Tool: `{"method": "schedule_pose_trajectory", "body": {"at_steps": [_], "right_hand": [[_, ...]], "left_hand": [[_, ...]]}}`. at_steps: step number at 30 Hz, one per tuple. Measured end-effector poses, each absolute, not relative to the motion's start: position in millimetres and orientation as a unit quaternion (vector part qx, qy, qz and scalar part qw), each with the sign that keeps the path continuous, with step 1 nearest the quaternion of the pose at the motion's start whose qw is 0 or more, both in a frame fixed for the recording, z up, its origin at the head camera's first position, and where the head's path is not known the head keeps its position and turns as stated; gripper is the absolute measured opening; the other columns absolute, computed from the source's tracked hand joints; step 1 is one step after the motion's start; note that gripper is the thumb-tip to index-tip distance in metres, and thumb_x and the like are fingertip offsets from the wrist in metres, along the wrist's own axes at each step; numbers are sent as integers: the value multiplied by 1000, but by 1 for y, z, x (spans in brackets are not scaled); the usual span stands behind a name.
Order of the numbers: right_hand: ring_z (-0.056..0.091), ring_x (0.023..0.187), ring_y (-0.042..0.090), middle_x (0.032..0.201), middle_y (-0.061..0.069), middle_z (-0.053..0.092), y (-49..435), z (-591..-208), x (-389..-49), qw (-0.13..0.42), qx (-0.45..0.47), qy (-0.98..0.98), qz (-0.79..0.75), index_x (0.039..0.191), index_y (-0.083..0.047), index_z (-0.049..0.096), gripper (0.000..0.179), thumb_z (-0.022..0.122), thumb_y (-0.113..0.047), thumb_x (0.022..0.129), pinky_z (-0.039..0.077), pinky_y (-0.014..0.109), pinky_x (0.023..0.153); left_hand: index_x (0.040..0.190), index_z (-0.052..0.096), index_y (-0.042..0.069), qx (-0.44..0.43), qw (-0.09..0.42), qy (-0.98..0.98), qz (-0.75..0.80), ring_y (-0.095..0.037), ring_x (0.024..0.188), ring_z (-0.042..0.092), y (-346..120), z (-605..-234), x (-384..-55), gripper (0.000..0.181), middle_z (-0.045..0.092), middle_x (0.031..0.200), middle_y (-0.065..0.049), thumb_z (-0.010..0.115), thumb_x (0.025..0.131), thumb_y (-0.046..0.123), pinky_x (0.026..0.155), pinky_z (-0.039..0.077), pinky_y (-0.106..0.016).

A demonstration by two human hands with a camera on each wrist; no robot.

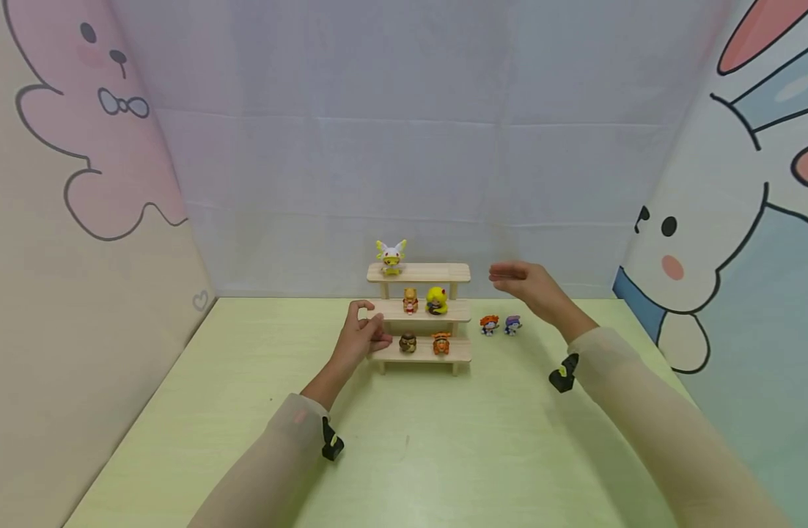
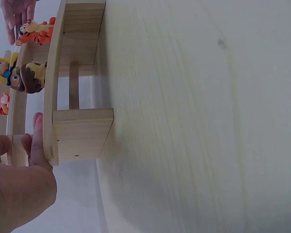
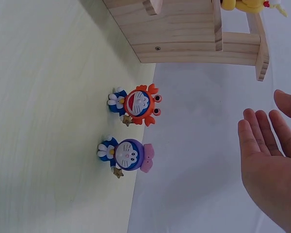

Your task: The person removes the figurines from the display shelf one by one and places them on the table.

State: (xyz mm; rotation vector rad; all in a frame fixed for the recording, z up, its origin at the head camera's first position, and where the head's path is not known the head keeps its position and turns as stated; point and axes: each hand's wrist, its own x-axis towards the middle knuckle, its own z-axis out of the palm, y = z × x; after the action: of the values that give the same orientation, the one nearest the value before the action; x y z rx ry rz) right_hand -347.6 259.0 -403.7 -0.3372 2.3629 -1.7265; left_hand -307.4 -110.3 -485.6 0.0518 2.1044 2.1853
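Observation:
A three-tier wooden display shelf [image 1: 419, 273] stands at the back of the table. At its left end is my left hand [image 1: 359, 336], fingertips right at the bottom board and index finger bent near the middle one. In the left wrist view, the fingers [image 2: 38, 141] lie against the board's end. My right hand [image 1: 531, 287] is raised right of the top tier, fingers straight, holding nothing. Figurines sit on the shelf: a white-and-yellow one [image 1: 391, 258] on top, a bear [image 1: 410, 301] and a yellow-haired one [image 1: 436, 301] mid-tier, an owl [image 1: 408, 342] and a tiger [image 1: 441, 343] below.
Right of the shelf, two blue cat figurines stand on the table [image 1: 404, 455]: one in an orange crab hat [image 3: 141, 105], one in a purple hat [image 3: 129, 154]. A pale cloth wall [image 1: 410, 161] rises behind, with cartoon-printed panels on both sides.

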Motion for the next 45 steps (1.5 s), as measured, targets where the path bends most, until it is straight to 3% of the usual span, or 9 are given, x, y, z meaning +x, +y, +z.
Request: {"method": "schedule_pose_trajectory", "body": {"at_steps": [12,19,26,37,45], "right_hand": [[47,142,34,153,19,50,242,-384,-347,86,-124,815,-560,150,-3,49,47,61,-17,107,35,52,122],[48,141,32,152,17,52,228,-376,-350,79,-125,813,-563,150,-4,50,48,63,-18,106,36,51,122],[50,140,33,152,20,50,214,-369,-352,76,-139,800,-579,149,1,49,49,63,-14,105,36,53,122],[51,139,33,152,26,49,187,-366,-359,87,-157,772,-610,148,4,49,48,63,-8,104,42,46,119],[51,138,36,150,27,49,167,-367,-365,97,-153,755,-631,147,7,48,47,62,-3,103,45,43,117]], "left_hand": [[132,37,14,20,52,695,716,-21,75,73,-110,-484,-306,28,57,84,-10,53,110,21,76,66,-37],[132,37,14,22,50,695,717,-21,74,73,-110,-483,-305,27,57,82,-10,53,110,20,81,65,-46],[132,38,14,27,50,696,716,-23,76,74,-111,-483,-305,28,58,83,-10,54,110,20,80,66,-44],[135,36,12,29,50,695,717,-22,77,74,-111,-483,-304,31,59,85,-11,53,110,21,74,66,-34],[134,37,12,33,47,699,713,-24,79,75,-110,-483,-303,30,59,86,-12,53,110,21,76,66,-35]]}}
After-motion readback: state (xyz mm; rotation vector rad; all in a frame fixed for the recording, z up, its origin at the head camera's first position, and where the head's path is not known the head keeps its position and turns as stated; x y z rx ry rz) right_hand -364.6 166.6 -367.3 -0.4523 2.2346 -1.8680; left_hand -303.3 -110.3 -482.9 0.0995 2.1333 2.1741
